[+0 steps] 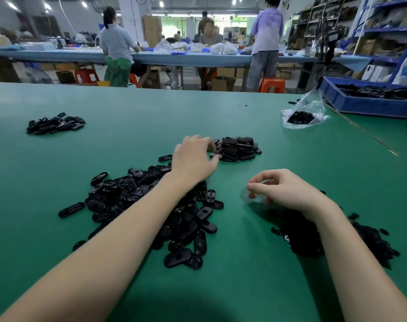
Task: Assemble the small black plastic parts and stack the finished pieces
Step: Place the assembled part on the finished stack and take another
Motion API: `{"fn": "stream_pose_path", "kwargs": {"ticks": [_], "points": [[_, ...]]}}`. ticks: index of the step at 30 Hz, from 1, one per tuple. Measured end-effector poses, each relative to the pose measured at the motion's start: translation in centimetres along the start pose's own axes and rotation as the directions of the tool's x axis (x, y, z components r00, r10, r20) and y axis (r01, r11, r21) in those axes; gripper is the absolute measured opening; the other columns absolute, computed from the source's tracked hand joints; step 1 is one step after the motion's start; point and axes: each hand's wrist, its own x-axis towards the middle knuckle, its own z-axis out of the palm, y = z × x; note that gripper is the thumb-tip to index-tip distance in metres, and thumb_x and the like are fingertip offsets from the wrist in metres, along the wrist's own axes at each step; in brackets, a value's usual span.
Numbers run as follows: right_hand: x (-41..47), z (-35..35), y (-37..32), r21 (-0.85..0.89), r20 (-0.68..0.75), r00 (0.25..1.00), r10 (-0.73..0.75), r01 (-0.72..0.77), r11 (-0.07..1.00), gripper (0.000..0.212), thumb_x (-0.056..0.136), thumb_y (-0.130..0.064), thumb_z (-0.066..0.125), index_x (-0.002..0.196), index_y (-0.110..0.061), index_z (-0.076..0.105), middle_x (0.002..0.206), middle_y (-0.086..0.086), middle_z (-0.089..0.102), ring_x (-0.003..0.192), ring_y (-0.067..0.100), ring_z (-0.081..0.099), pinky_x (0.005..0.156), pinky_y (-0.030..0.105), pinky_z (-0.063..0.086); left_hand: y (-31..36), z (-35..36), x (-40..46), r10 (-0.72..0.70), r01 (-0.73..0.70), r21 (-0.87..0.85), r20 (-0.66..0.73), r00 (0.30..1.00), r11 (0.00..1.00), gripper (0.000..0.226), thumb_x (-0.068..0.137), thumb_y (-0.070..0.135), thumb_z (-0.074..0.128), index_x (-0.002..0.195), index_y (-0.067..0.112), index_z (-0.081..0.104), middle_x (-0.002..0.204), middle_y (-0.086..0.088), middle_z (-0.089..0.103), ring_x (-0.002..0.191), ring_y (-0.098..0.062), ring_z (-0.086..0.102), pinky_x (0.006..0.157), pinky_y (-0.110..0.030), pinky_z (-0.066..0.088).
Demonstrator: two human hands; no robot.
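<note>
My left hand (194, 159) reaches across to the stacked pile of finished black oval pieces (238, 148), with its fingertips and thumb on a black piece at the pile's left edge. A big loose heap of black oval parts (151, 205) lies under my left forearm. My right hand (283, 189) hovers with curled fingers over a thin clear film piece (250, 198), just above a heap of small black parts (369, 238) beside my right wrist.
Another small pile of black pieces (56, 124) sits at the far left on the green table (244, 287). A clear plastic bag of black parts (303, 115) and a blue crate (369, 98) stand at the far right. People work at a bench behind.
</note>
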Motion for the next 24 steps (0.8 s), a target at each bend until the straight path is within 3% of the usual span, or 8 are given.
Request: {"fn": "stream_pose_path", "kwargs": {"ticks": [6, 11, 16, 19, 24], "points": [[0.7, 2.8, -1.5, -0.128, 0.018, 0.997, -0.080, 0.082, 0.988, 0.011, 0.093, -0.034, 0.069, 0.088, -0.025, 0.073, 0.078, -0.015, 0.077, 0.053, -0.004, 0.056, 0.070, 0.025, 0.049, -5.0, -2.4, 0.3, -0.228, 0.223, 0.046, 0.140, 0.964, 0.974, 0.025, 0.094, 0.029, 0.056, 0.116, 0.024, 0.068, 0.124, -0.001, 0.065, 0.117, -0.023, 0.058, 0.092, -0.035, 0.048], [0.9, 4.3, -2.1, -0.173, 0.020, 0.991, -0.131, 0.133, 0.976, 0.010, 0.092, -0.035, 0.070, 0.086, -0.028, 0.074, 0.076, -0.017, 0.076, 0.061, -0.009, 0.060, 0.069, 0.021, 0.048, -7.5, -2.6, 1.0, -0.337, 0.337, 0.051, 0.277, 0.900, 0.940, 0.032, 0.090, 0.011, 0.053, 0.115, 0.016, 0.072, 0.125, -0.011, 0.068, 0.117, -0.029, 0.061, 0.101, -0.035, 0.050], [0.8, 5.0, -2.6, -0.229, 0.007, 0.988, -0.154, 0.151, 0.962, 0.010, 0.091, -0.036, 0.072, 0.085, -0.028, 0.075, 0.084, -0.009, 0.077, 0.082, 0.007, 0.069, 0.077, 0.022, 0.052, -8.2, -2.4, 1.9, -0.382, 0.394, 0.010, 0.264, 0.885, 0.919, 0.024, 0.087, 0.009, 0.061, 0.105, 0.017, 0.075, 0.118, -0.012, 0.071, 0.111, -0.027, 0.065, 0.100, -0.034, 0.051], [0.8, 5.2, -2.9, -0.232, 0.020, 0.987, -0.162, 0.162, 0.959, 0.010, 0.092, -0.036, 0.071, 0.086, -0.028, 0.075, 0.085, -0.009, 0.076, 0.081, 0.008, 0.068, 0.073, 0.019, 0.050, -8.4, -2.2, 2.0, -0.396, 0.412, -0.012, 0.256, 0.882, 0.911, 0.024, 0.086, 0.009, 0.063, 0.107, 0.017, 0.074, 0.117, -0.011, 0.071, 0.110, -0.027, 0.066, 0.100, -0.036, 0.052], [0.7, 5.2, -2.9, -0.228, 0.029, 0.987, -0.157, 0.159, 0.961, 0.010, 0.093, -0.035, 0.071, 0.088, -0.027, 0.075, 0.087, -0.008, 0.077, 0.085, 0.010, 0.070, 0.078, 0.023, 0.052, -8.4, -2.3, 2.0, -0.398, 0.418, -0.027, 0.256, 0.881, 0.908, 0.028, 0.087, 0.005, 0.058, 0.103, 0.015, 0.078, 0.114, -0.010, 0.073, 0.108, -0.026, 0.065, 0.096, -0.030, 0.052]]}}
